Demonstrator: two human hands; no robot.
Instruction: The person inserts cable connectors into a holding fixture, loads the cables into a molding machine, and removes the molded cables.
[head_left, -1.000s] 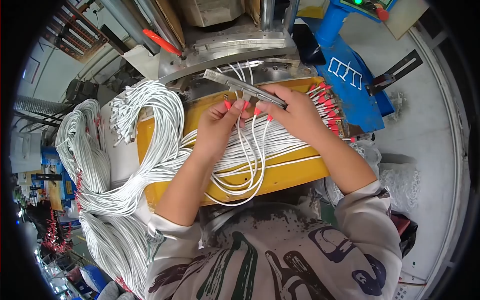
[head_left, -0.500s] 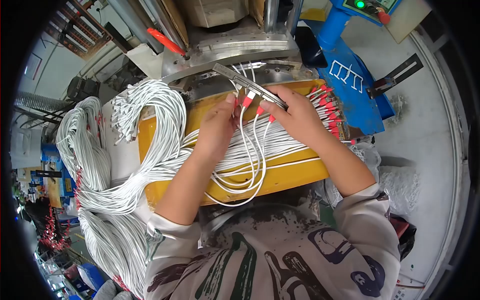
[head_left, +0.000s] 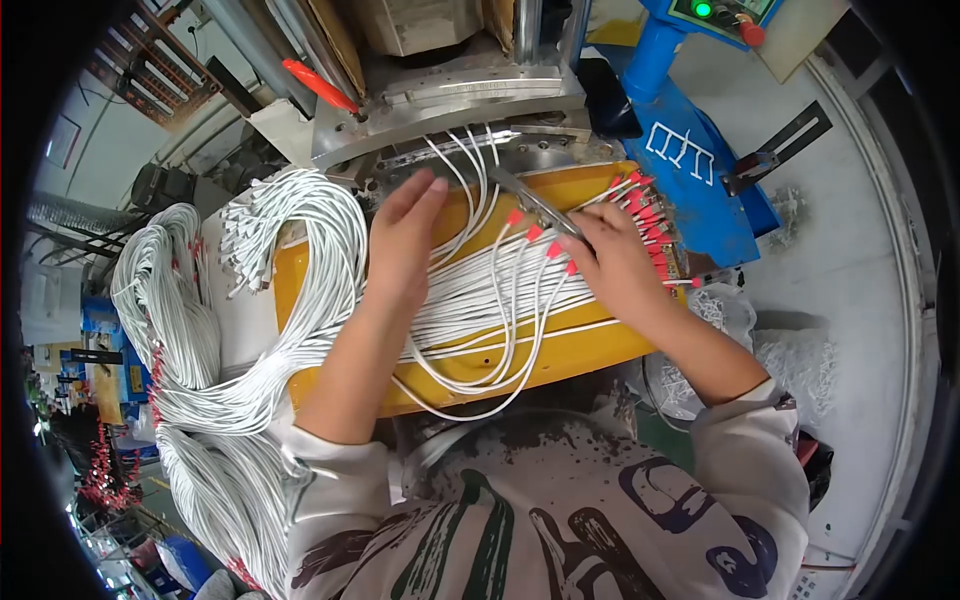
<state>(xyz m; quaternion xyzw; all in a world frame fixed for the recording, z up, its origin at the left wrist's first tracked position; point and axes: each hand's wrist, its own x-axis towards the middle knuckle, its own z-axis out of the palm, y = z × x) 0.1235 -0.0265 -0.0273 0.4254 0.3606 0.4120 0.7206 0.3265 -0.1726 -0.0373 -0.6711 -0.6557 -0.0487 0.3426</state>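
My right hand (head_left: 618,258) is closed round a narrow metal bar (head_left: 535,203), which points up and to the left. Several white cables with red plug ends (head_left: 534,233) hang in loops just below the bar; whether they are fixed to it I cannot tell. To the left, my left hand (head_left: 402,240) is raised with fingers apart and touches nothing that I can see. Beneath both hands, a layer of white cables (head_left: 470,310) lies across the yellow board (head_left: 345,383), with red ends toward the right. A few more white cables (head_left: 475,165) run up into the metal press mould (head_left: 470,95).
Thick bundles of white cable (head_left: 185,300) fill the left side. A red-handled tool (head_left: 320,84) rests by the press. On the blue machine surface (head_left: 735,215) at right are a white branched plastic piece (head_left: 682,152) and a dark phone-like object (head_left: 610,98). Clear plastic bags (head_left: 790,370) lie below.
My left hand has drawn away from the bar and the red plug ends, moving left. My right hand has shifted right and down with the bar, and more cables at the press are exposed.
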